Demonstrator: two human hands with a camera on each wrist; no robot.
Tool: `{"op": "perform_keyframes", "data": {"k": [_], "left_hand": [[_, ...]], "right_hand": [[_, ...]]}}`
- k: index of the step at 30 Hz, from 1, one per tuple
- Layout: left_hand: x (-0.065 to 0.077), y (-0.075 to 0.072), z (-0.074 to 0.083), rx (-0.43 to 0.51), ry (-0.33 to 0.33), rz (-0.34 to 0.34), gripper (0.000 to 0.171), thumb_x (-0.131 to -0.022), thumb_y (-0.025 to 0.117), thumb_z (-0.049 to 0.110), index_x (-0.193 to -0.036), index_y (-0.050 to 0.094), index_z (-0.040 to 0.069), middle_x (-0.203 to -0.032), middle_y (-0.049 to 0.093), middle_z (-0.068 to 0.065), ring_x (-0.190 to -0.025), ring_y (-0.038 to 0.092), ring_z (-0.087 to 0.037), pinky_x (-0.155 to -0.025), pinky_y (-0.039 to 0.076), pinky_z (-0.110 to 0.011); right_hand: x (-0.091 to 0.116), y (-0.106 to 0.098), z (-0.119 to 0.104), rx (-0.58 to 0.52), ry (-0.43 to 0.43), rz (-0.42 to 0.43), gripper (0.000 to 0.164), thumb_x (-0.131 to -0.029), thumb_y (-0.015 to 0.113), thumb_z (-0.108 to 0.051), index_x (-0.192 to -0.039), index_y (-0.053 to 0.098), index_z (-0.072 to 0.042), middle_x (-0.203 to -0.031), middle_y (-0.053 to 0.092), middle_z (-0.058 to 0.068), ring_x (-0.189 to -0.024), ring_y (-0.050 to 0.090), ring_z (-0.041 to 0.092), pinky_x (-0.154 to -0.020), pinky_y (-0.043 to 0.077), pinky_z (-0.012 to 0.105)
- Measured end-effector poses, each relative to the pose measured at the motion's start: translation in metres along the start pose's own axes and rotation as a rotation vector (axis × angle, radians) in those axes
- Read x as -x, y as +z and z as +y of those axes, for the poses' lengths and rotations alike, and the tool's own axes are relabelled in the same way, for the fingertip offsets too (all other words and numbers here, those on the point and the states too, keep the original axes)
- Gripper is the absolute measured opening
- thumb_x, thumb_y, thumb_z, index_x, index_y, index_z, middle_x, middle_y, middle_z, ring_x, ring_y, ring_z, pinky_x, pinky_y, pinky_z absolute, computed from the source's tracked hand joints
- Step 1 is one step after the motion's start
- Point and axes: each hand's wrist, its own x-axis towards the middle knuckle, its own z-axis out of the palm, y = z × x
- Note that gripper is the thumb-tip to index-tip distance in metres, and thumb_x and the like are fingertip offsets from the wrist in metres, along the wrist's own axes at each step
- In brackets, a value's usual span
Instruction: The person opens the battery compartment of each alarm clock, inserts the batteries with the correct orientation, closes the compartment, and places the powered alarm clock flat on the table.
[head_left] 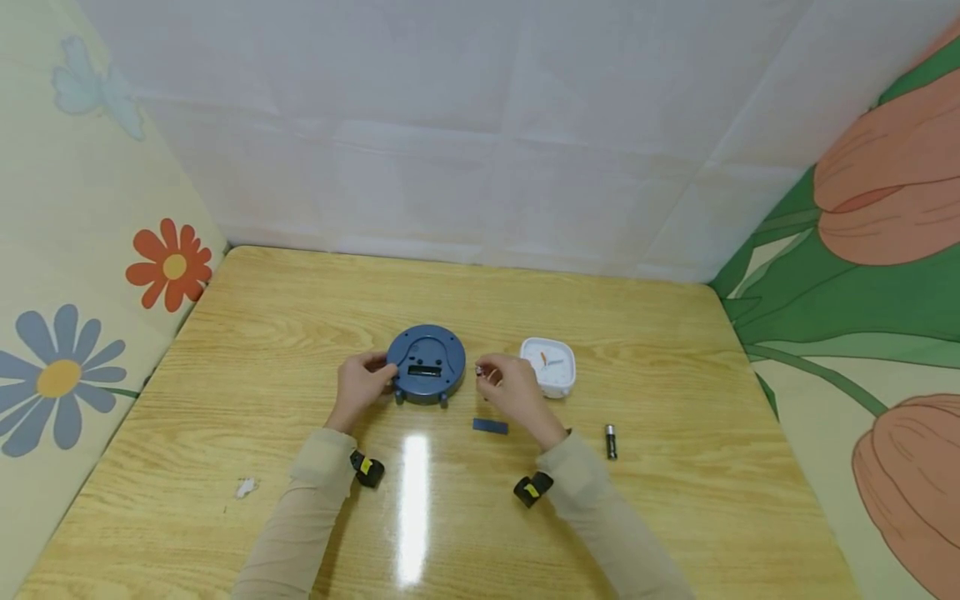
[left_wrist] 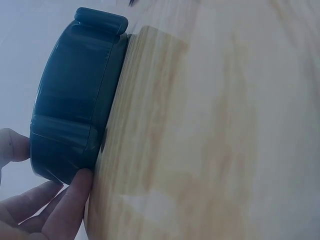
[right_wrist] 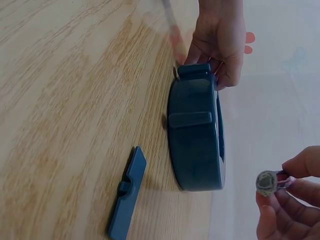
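Note:
A round dark-blue clock (head_left: 426, 390) lies face down on the table, its battery slot (head_left: 424, 371) uncovered and dark inside. My left hand (head_left: 362, 387) grips its left edge, thumb on the back and fingers around the side, as the left wrist view shows too. To the clock's right, my right hand (head_left: 513, 387) pinches a small battery (right_wrist: 267, 183) between thumb and fingers; its round end faces the right wrist camera. This battery is held apart from the clock. The narrow blue battery cover (head_left: 491, 426) rests on the table below the right hand.
Just beyond the right hand is a small white square clock (head_left: 557, 379) with an orange hand. A black battery (head_left: 611, 443) lies farther right. On the left of the wooden table (head_left: 315, 300) is a small white scrap (head_left: 246, 487). Walls border the table's back and sides.

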Motion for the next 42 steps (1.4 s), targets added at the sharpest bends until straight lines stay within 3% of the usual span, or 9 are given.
{"op": "perform_keyframes", "data": {"k": [7,19,27,42], "left_hand": [[0.000,-0.001,0.000,0.001,0.000,-0.007,0.037,-0.081,0.057,0.006,-0.116,0.057,-0.008,-0.104,0.061,-0.024,-0.085,0.062,-0.028,-0.061,0.055,-0.027],[0.000,-0.001,-0.001,0.003,-0.001,-0.007,0.038,-0.081,0.057,0.008,-0.115,0.058,-0.007,-0.103,0.061,-0.023,-0.085,0.062,-0.028,-0.060,0.055,-0.027],[0.001,-0.001,0.001,-0.003,-0.005,-0.006,0.038,-0.081,0.057,0.008,-0.115,0.058,-0.007,-0.104,0.061,-0.023,-0.085,0.062,-0.028,-0.061,0.055,-0.027],[0.001,-0.001,0.001,-0.002,-0.005,-0.008,0.036,-0.082,0.057,0.007,-0.115,0.058,-0.008,-0.104,0.060,-0.024,-0.084,0.062,-0.027,-0.062,0.055,-0.028]], "right_hand": [[-0.004,0.005,-0.001,0.006,-0.008,-0.034,0.020,-0.078,0.061,0.000,-0.097,0.065,0.005,-0.082,0.065,0.010,-0.066,0.059,0.017,-0.059,0.049,0.023],[-0.010,0.014,-0.005,0.070,0.018,-0.164,0.021,-0.087,0.056,-0.002,-0.106,0.062,0.002,-0.094,0.063,0.011,-0.080,0.059,0.020,-0.068,0.050,0.029],[-0.019,0.016,-0.011,0.070,0.002,-0.226,0.024,-0.086,0.056,-0.001,-0.110,0.060,0.002,-0.097,0.062,0.011,-0.082,0.058,0.019,-0.070,0.049,0.028],[-0.036,0.027,-0.017,0.094,-0.043,-0.219,0.027,-0.082,0.060,0.000,-0.109,0.061,-0.001,-0.096,0.062,0.010,-0.081,0.056,0.018,-0.070,0.047,0.028]]}}
